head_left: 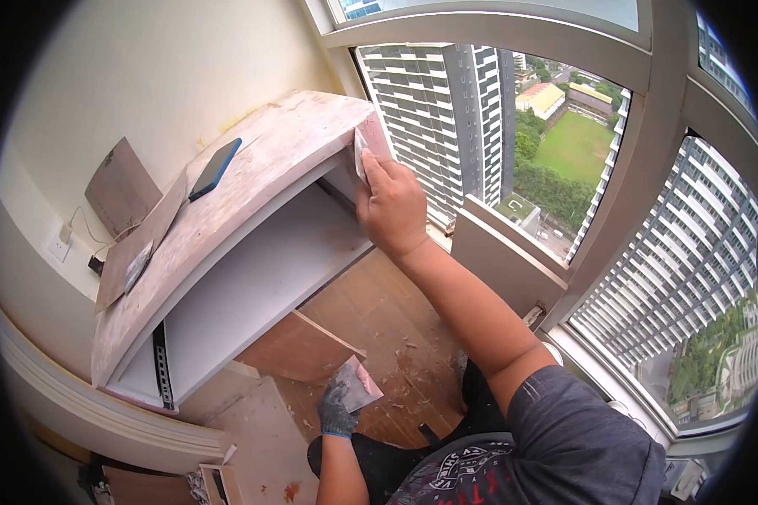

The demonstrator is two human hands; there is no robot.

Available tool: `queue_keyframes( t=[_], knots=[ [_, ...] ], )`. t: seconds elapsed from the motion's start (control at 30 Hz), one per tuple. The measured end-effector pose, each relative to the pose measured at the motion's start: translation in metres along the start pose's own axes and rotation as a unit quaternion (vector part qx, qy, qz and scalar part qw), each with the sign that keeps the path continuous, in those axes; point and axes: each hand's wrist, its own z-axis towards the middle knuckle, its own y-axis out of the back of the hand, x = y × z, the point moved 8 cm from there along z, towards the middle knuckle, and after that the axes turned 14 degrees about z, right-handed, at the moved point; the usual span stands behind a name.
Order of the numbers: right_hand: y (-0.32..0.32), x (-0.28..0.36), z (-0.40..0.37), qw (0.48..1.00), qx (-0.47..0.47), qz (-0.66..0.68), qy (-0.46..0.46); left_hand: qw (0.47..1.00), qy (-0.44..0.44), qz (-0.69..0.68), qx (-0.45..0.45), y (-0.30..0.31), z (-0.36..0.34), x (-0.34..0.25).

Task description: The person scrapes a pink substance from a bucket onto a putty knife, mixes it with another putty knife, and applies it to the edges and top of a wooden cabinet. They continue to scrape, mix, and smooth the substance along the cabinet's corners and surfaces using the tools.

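Observation:
My right hand (392, 202), bare, is closed on a flat putty knife (361, 155) at the far right end of a desk-like cabinet (265, 139). The blade lies against the cabinet's pinkish, putty-smeared edge. Lower down, my left hand (341, 402), in a grey glove with a blue cuff, grips a flat plate (365, 390) with pink putty on it. That hand is over the floor, apart from the cabinet. The cabinet's top is blotched with putty, and its front bay is open.
A phone (216, 169) and a thin board (147, 240) rest on the cabinet top. A drawer slide (162, 364) is fixed inside. Another board (299, 347) lies below, on a wood floor (404, 311) strewn with scraps. Tall windows (581, 143) line the right.

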Motion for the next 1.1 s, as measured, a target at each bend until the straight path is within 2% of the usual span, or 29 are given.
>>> queue_keyframes(
  t=[0.1, 0.2, 0.3, 0.4, 0.47, 0.53, 0.67, 0.73, 0.87, 0.97, 1.1],
  knots=[
    [0.001, 0.009, -0.006, 1.0, 0.007, 0.02, -0.01, 0.999, -0.013, 0.048, -0.004, 0.0, -0.001, 0.002],
    [0.022, 0.003, 0.0, 0.999, -0.025, 0.023, -0.011, 1.0, 0.002, 0.025, -0.017, 0.002, -0.001, 0.005],
    [0.033, -0.036, 0.016, 0.995, -0.069, 0.051, -0.058, 1.0, 0.014, 0.017, -0.017, 0.001, -0.006, 0.007],
    [0.033, -0.065, 0.031, 0.987, -0.035, 0.082, -0.136, 0.997, -0.006, 0.071, -0.002, -0.004, -0.004, 0.007],
    [0.027, -0.086, 0.039, 0.986, -0.022, 0.087, -0.138, 0.995, -0.018, 0.101, 0.001, -0.008, -0.002, 0.008],
    [0.015, -0.106, 0.042, 0.974, -0.001, 0.141, -0.178, 0.997, -0.025, 0.077, -0.018, -0.002, -0.003, 0.005],
    [0.008, -0.105, 0.045, 0.98, 0.021, 0.141, -0.14, 0.999, -0.024, 0.01, -0.042, 0.008, -0.003, 0.0],
    [0.009, -0.094, 0.043, 0.985, 0.032, 0.115, -0.128, 0.999, -0.024, 0.026, -0.034, 0.007, -0.003, -0.001],
    [0.015, -0.061, 0.031, 0.993, 0.01, 0.083, -0.08, 0.999, -0.026, 0.044, -0.018, -0.002, -0.001, 0.003],
    [0.011, -0.038, 0.016, 0.997, -0.033, 0.062, -0.041, 0.998, 0.01, -0.052, -0.043, 0.002, -0.001, 0.002],
    [-0.004, -0.013, -0.002, 1.0, -0.013, -0.014, -0.015, 0.999, 0.001, 0.034, 0.0, 0.007, 0.003, -0.007]
  ],
)
